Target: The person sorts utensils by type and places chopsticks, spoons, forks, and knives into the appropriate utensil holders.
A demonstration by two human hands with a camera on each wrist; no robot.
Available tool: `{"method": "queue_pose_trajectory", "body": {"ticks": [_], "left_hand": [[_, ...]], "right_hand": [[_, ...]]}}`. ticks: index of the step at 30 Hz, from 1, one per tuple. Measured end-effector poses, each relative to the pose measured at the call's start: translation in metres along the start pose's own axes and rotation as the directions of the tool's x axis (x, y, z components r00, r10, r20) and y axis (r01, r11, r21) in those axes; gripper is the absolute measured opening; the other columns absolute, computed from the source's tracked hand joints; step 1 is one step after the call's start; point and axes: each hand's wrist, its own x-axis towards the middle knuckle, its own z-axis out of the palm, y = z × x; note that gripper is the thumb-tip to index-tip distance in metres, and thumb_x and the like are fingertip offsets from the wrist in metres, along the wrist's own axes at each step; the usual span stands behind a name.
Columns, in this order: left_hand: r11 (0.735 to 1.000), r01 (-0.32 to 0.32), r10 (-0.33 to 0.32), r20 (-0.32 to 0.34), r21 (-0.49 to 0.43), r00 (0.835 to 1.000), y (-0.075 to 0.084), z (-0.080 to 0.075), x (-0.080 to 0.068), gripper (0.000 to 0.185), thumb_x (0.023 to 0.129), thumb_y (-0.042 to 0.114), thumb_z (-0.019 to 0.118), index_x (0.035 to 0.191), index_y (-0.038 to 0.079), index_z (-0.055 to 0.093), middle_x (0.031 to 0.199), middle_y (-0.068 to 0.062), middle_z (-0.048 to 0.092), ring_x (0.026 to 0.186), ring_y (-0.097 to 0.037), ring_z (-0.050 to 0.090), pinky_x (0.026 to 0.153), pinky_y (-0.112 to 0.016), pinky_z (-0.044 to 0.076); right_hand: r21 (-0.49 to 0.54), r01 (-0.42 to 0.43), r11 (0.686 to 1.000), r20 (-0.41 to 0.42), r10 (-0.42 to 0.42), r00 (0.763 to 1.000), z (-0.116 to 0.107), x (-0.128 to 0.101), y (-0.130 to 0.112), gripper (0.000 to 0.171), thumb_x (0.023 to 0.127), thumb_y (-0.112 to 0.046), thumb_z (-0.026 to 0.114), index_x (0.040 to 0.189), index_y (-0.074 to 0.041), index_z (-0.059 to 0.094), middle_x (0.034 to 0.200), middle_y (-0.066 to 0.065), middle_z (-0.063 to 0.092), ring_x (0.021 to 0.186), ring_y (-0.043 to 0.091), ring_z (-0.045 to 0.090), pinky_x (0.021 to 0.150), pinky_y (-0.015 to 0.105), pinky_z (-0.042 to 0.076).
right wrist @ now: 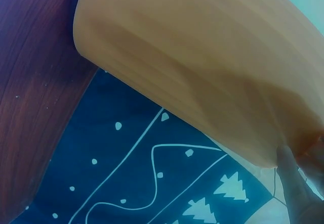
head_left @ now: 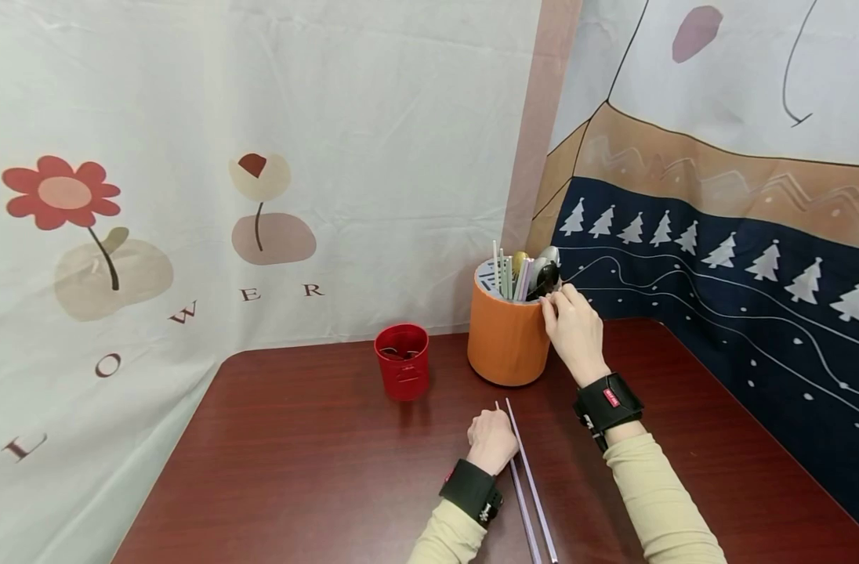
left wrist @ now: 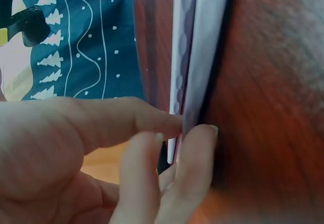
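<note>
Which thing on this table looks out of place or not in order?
Only the pair of chopsticks: it lies flat on the table under the left hand, while the other utensils stand in the orange holder. Nothing looks spilled or broken.

A dark red wooden table (head_left: 295, 470) stands in a corner. On the left hangs a white cloth (head_left: 260, 117) with flowers and letters; on the right, a navy cloth (head_left: 754, 329) with white trees.

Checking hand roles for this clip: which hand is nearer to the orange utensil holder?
Right. The right hand touches the orange utensil holder at its rim, among the utensils. The left hand rests nearer the person on the table, pinching the pale chopsticks.
</note>
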Motion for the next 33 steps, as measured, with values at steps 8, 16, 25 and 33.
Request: {"method": "queue_pose_trajectory", "body": {"ticks": [8, 16, 25, 33], "left_hand": [[0.998, 0.044, -0.043, 0.029, -0.034, 0.999, 0.000, -0.002, 0.002, 0.011, 0.074, 0.014, 0.068, 0.065, 0.007, 0.069, 0.070, -0.012, 0.069, 0.059, -0.027, 0.066, 0.042, -0.033, 0.048], [0.994, 0.104, -0.102, 0.160, -0.009, 0.982, 0.001, -0.010, 0.003, 0.011, 0.061, 0.015, 0.080, 0.066, 0.010, 0.071, 0.064, -0.009, 0.067, 0.057, -0.024, 0.064, 0.044, -0.030, 0.049], [0.992, 0.116, -0.122, 0.197, 0.039, 0.973, -0.003, -0.005, 0.006, 0.033, 0.058, 0.028, 0.084, 0.083, 0.011, 0.072, 0.082, -0.008, 0.070, 0.068, -0.022, 0.065, 0.047, -0.032, 0.046], [0.985, 0.096, -0.082, 0.107, -0.142, 0.991, -0.013, -0.023, 0.014, 0.029, 0.065, 0.023, 0.079, 0.054, 0.011, 0.055, 0.069, -0.009, 0.066, 0.066, -0.027, 0.065, 0.048, -0.037, 0.047]], "right_hand": [[0.001, 0.004, 1.000, -0.013, -0.004, 1.000, 0.000, 0.000, 0.000, 0.023, 0.091, -0.015, 0.061, 0.072, -0.002, 0.062, 0.075, 0.011, 0.051, 0.063, 0.031, 0.052, 0.049, 0.045, 0.043], [0.001, -0.004, 1.000, 0.000, 0.004, 1.000, 0.001, -0.001, 0.000, 0.022, 0.092, -0.015, 0.060, 0.075, -0.001, 0.063, 0.077, 0.011, 0.052, 0.064, 0.030, 0.052, 0.050, 0.044, 0.043], [0.008, -0.016, 1.000, 0.021, 0.016, 1.000, 0.000, -0.002, 0.000, 0.022, 0.092, -0.015, 0.059, 0.076, -0.001, 0.063, 0.079, 0.011, 0.052, 0.066, 0.030, 0.053, 0.051, 0.044, 0.045], [0.007, -0.005, 1.000, 0.000, 0.005, 1.000, 0.001, -0.001, 0.000, 0.022, 0.092, -0.015, 0.060, 0.075, -0.002, 0.063, 0.077, 0.011, 0.051, 0.064, 0.030, 0.052, 0.050, 0.044, 0.044]]}}
